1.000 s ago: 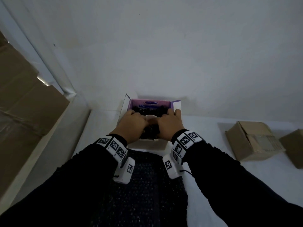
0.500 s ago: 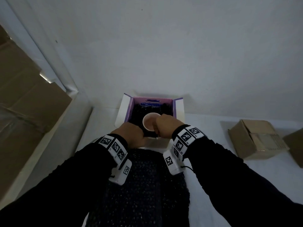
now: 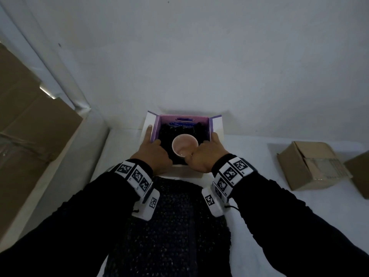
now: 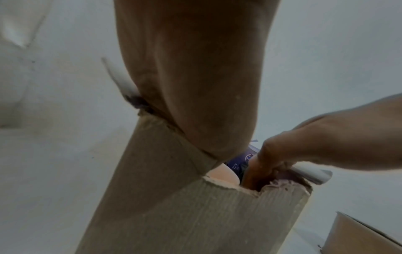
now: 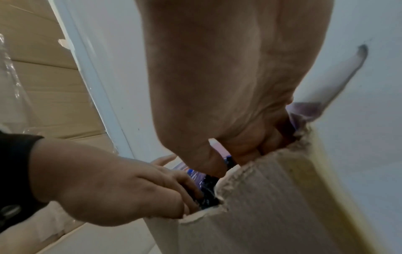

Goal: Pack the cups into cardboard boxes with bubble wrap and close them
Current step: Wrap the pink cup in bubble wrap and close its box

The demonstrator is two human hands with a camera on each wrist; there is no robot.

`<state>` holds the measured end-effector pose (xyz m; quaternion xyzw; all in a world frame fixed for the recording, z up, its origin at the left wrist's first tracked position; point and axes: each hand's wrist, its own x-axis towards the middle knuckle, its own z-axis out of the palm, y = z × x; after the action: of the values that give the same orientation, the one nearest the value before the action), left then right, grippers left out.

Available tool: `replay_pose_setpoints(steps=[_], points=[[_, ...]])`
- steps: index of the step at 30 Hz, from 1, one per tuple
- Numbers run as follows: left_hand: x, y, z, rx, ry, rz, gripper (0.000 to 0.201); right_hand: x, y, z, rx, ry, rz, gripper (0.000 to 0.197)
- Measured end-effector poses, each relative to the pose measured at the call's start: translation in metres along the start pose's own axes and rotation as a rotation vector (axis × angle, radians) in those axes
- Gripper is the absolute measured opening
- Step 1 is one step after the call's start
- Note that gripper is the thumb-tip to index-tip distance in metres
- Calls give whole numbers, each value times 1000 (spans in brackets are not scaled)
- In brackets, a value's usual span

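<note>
From the head camera, the person is steadying an open box (image 3: 216,124) standing on the white desk (image 3: 259,156) against the wall. A pink cup (image 3: 184,145) is sitting upright inside it, nested in dark bubble wrap (image 3: 165,134), probably so the padding surrounds it on every side. The left hand (image 3: 154,154) is lying along the box's left wall with the forefinger stretched out and the other fingers curling over the edge; the right hand (image 3: 205,156) is curling over the near right corner beside the cup. Both seem to be keeping the box from sliding while the wrap is being tucked. A larger sheet of bubble wrap (image 3: 171,226) is lying on the desk between the arms, and two brown boxes (image 3: 311,166) are waiting at the right.

From the left wrist, the left hand (image 4: 195,77) is pressing against the torn cardboard wall, its grip only partly visible, while the right hand's fingers (image 4: 259,165) are dipping inside.

From the right wrist, the right hand (image 5: 228,94) is hooking its curled fingers over the box rim, gripping it.
</note>
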<state>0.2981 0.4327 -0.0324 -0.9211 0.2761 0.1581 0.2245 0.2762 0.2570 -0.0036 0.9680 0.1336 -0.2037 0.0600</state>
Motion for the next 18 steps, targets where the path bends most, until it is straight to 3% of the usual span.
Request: replay_pose_setpoints(steps=[2, 4, 8, 10, 12, 14, 16, 18], points=[[3, 0, 2, -59, -40, -29, 43, 3, 1, 5, 14, -46, -2, 47], [4, 0, 2, -121, -32, -49, 48, 2, 3, 12, -1, -2, -4, 51], [-12, 1, 3, -207, 203, -52, 38, -13, 1, 21, 43, 368, -60, 37], [-25, 4, 11, -236, 368, -42, 36, -25, -4, 33, 118, 633, -148, 22], [-39, 7, 24, -324, 538, -38, 42, -37, -14, 47, 214, 775, -258, 15], [-56, 14, 39, -431, 668, -40, 41, -50, -31, 69, 299, 757, -378, 13], [-73, 24, 50, -468, 755, -46, 37, -55, -47, 95, 373, 660, -400, 19], [-93, 34, 64, -503, 766, -60, 43, -58, -63, 122, 390, 467, -298, 46]])
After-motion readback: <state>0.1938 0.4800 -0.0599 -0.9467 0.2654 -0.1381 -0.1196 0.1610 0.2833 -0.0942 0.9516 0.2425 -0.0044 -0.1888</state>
